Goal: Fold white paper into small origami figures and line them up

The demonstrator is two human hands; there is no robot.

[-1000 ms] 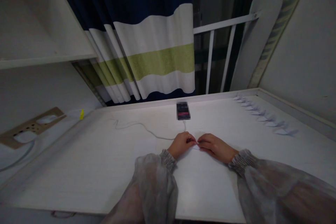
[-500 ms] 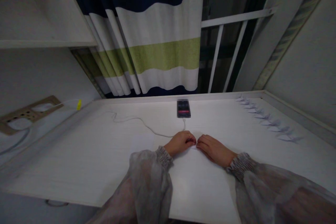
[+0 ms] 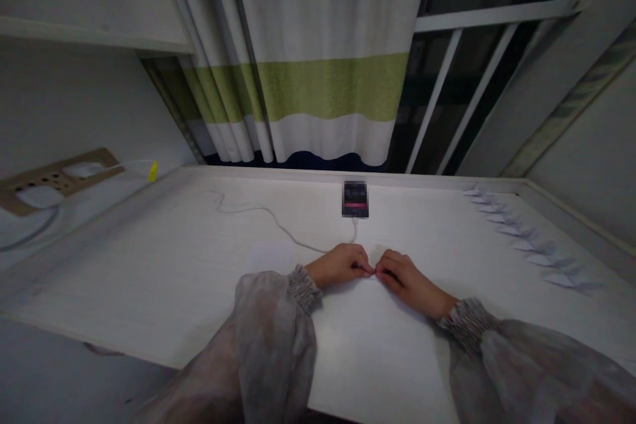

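Observation:
My left hand [image 3: 340, 265] and my right hand [image 3: 405, 277] rest on the white desk [image 3: 149, 278], fingertips meeting at the desk's middle. Both pinch a small white folded paper [image 3: 375, 271], which is mostly hidden by the fingers. Just beyond my hands a phone [image 3: 354, 198] lies flat with a white cable [image 3: 258, 212] plugged into it. A pale paper sheet [image 3: 271, 256] lies left of my left hand. A row of several small folded white paper pieces [image 3: 527, 242] runs along the desk's right side.
A striped blue, white and green curtain [image 3: 322, 66] hangs behind the desk, beside a white railing [image 3: 477, 16]. A beige power strip [image 3: 54, 175] sits at the left, with a yellow tag [image 3: 154, 171] on its cable. A shelf [image 3: 89, 36] juts out at upper left.
The view has shifted left and down, so the curtain and railing sit higher and further right. My hands have stayed together on the paper, fingertips pressing closer.

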